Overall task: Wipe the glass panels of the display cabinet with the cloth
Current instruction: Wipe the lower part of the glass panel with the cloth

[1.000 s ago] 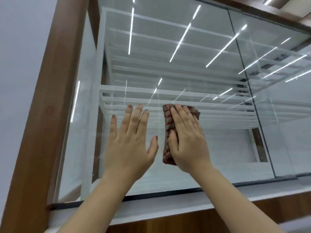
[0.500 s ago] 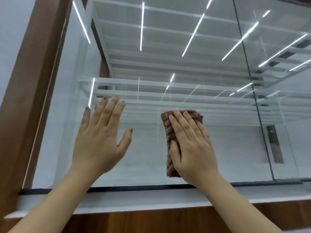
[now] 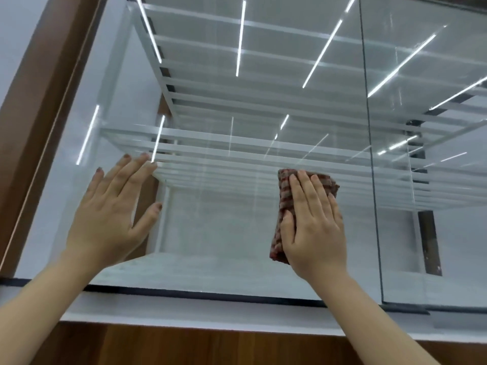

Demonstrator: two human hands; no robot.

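Observation:
A folded red-brown ribbed cloth (image 3: pixel 284 196) lies flat against the left glass panel (image 3: pixel 224 219) of the display cabinet. My right hand (image 3: pixel 313 225) presses it to the glass with straight fingers, covering most of it. My left hand (image 3: pixel 113 212) rests flat on the same panel further left, fingers spread, holding nothing. A second glass panel (image 3: pixel 434 206) adjoins on the right, past a dark vertical seam.
A brown wooden frame post (image 3: pixel 39 114) borders the glass on the left. Below runs a white ledge (image 3: pixel 210 314) with a dark bottom rail, then wood panelling (image 3: pixel 210 349). White slatted shelves (image 3: pixel 263 151) sit inside, with ceiling lights reflected in the glass.
My hands have spread apart: the right hand with the cloth slid right across the glass, the left hand stayed near the left edge. The view tilted upward.

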